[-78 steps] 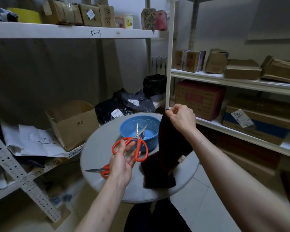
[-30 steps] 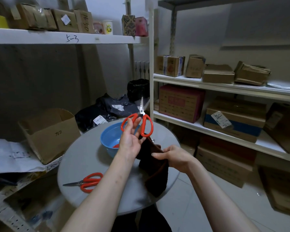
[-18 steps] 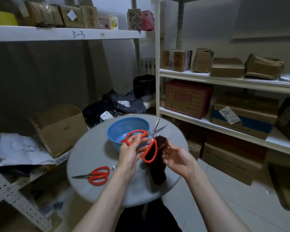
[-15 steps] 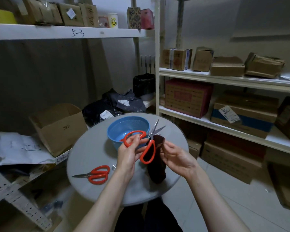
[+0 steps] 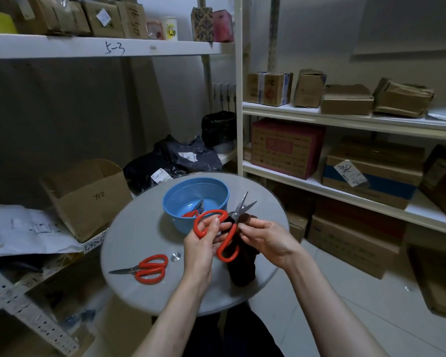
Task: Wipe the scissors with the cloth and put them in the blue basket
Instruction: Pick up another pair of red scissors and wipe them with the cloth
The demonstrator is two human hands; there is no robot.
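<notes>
Left hand (image 5: 204,243) grips the open scissors (image 5: 231,228); right hand (image 5: 265,240) pinches the cloth (image 5: 242,271) against them; a slip could cut that hand.

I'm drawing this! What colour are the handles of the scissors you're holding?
Orange-red handles on the held scissors; the head view shows them best.

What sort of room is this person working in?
Most likely a stockroom or parcel storage room: white shelves loaded with cardboard boxes, some bearing shipping labels, and black parcel bags heaped behind the small round table.
</notes>
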